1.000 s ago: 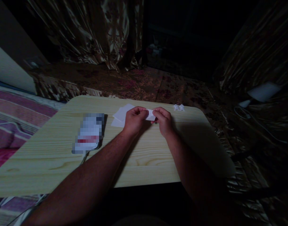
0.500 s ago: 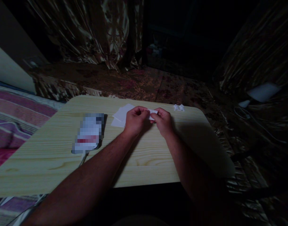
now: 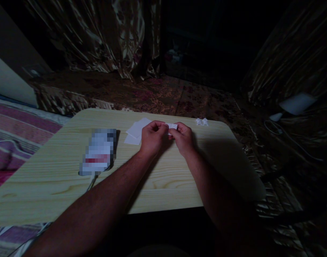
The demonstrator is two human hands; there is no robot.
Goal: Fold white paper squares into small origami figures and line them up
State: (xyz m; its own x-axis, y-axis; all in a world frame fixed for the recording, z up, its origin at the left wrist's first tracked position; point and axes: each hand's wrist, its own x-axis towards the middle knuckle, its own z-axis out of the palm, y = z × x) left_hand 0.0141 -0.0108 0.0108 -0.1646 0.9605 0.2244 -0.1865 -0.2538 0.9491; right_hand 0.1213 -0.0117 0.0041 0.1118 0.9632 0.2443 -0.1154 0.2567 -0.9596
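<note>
The left hand (image 3: 153,136) is pinching the left side of a small, white, folded piece of paper (image 3: 173,126) between thumb and bent fingers, nearly closed on it, and the right hand (image 3: 183,137) is gripping the right side in the same nearly closed way, its thumb lying across the front. The two hands are holding the paper between them above the far half of a pale, wood-grained table with rounded corners (image 3: 168,189); the light is dim, so the folds are hard to make out, though a crease seems to be running across the face. Flat sheets of white paper (image 3: 135,132) are lying overlapped on the table just beside the left hand, partly hidden behind it. Two small, white, pointed folded-paper shapes (image 3: 202,121) are sitting side by side near the far edge, beyond the right hand. To the left, well apart from the papers, a pixelated, whitish object with a red band (image 3: 99,151) is resting on the table, a pale cable (image 3: 91,181) running from its near end toward the left forearm. Striped pink and purple bedding (image 3: 16,128) is spreading out beyond the table's left side.
</note>
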